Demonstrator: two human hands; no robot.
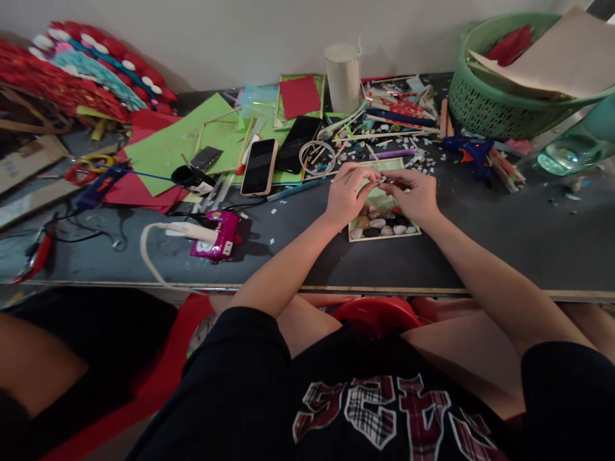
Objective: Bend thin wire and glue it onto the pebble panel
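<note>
My left hand (352, 192) and my right hand (412, 194) meet above a small framed panel (384, 237). Their fingertips pinch together at one spot, around something small and pale that I cannot make out. Smooth pebbles (378, 223) in white, brown and black cover the near part of the panel inside its light wooden rim. The panel's far part shows pale green, partly hidden by my hands. Just behind my hands lies a purple stick (391, 154) among scattered paper bits.
Two phones (259, 168) lie left of my hands, near green paper (168, 150). A magenta power adapter (215, 237) with a white cable sits nearer the edge. A blue glue gun (473, 153), a green basket (509, 83) and a glass (560, 153) stand right. Another person sits at left.
</note>
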